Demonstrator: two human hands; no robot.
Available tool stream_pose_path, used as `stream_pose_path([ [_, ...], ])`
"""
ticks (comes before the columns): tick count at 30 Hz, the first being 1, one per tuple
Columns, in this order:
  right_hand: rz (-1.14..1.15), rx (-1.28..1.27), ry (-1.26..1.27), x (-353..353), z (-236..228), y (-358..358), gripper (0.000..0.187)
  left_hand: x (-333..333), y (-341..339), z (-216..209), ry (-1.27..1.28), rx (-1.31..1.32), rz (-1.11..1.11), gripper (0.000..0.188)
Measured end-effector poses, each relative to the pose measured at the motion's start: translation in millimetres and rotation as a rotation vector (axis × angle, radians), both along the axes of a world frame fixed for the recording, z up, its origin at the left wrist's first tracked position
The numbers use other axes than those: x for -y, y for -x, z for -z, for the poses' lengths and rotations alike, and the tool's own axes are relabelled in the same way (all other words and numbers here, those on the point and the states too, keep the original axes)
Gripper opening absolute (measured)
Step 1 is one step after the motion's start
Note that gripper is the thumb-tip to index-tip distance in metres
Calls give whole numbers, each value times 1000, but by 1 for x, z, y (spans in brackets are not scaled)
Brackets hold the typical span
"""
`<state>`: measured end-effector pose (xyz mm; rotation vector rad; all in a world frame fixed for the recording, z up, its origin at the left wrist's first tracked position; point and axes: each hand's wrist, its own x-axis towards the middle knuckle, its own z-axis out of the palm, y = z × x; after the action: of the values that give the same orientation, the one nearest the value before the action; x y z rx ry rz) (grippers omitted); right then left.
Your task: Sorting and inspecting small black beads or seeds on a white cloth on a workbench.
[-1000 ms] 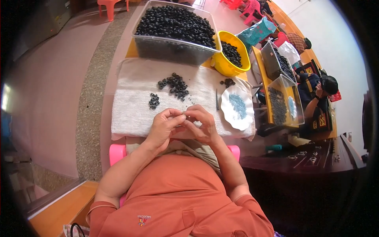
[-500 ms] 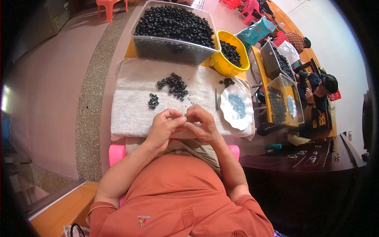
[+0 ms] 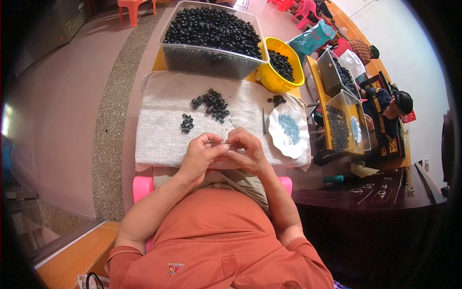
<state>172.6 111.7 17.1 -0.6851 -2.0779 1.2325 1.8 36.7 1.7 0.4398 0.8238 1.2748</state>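
Note:
My left hand point(image 3: 201, 155) and my right hand point(image 3: 246, 150) meet over the near edge of the white towel point(image 3: 159, 111). Both are closed in a pinch, fingertips together; whatever sits between them is too small or hidden to name. Beyond the hands lies a loose pile of small black ring-shaped pieces point(image 3: 215, 106), with a smaller cluster of black pieces point(image 3: 187, 124) to its left. A few tiny bits are scattered just past my fingers. To the right, tweezers point(image 3: 263, 120) lie beside a white scalloped dish point(image 3: 276, 133) holding small pale-blue pieces point(image 3: 290, 128).
A large clear bin point(image 3: 211, 58) full of black pieces stands behind the towel, next to a yellow basin point(image 3: 276, 82) with more. Several black pieces point(image 3: 277, 100) lie near the dish. At right, another person point(image 3: 385, 108) sits by a table with clear bins point(image 3: 346, 120).
My fingers have shifted very slightly while staying pinched together. The person at right has lowered a hand and leaned a little. The things on the towel look unmoved.

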Motion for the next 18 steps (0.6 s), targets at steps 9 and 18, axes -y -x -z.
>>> stream_pose_path([
  [9, -37, 21, -74, -3, 2, -1, 21, 1, 1, -5, -4, -3, 40, 24],
  [18, -29, 19, -19, 0, -5, 0, 21, 1, 0, -1, -11, 1, 3, 24],
])
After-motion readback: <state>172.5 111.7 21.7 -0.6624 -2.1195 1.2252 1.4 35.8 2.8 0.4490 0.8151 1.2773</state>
